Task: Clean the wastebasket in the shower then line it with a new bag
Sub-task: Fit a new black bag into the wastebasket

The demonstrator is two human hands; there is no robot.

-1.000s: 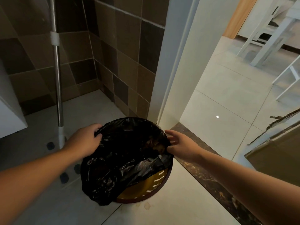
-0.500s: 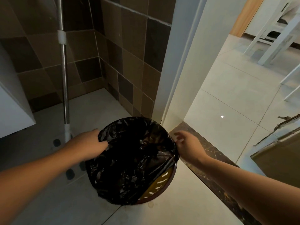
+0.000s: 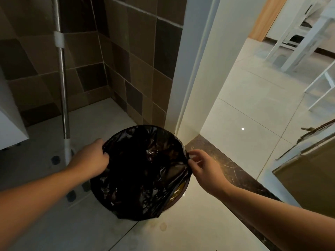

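Wastebasket [image 3: 178, 193]: set on the floor at the lower centre of the frame, just beside the dark stone threshold [image 3: 226, 165]; only a sliver of brown rim and yellowish inside is seen at its lower right.
Bag [image 3: 145, 171]: black film is stretched over most of the rim, with a loose flap hanging past the near edge.
Left hand [image 3: 90, 160]: the bag's left edge is gripped in curled fingers at centre left.
Right hand [image 3: 204, 165]: the bag's right edge is pinched between thumb and fingertips at centre right.
Handling, bag: judged very light, limp and slippery; likely to tear if pulled hard over the rim. It is best taken at the hem, on opposite sides, as it is held now.
Handling, wastebasket: judged light and rigid, easily shifted while the film is tugged; best steadied at the rim.
Hidden: the basket's walls and base are covered by the bag; wetness inside cannot be told.
Cut off: a metal pole [image 3: 62, 84] at the upper left leaves the frame at the top, and its foot is partly covered by the left hand.
Hard to make out: the dark spots on the floor beside the left forearm.
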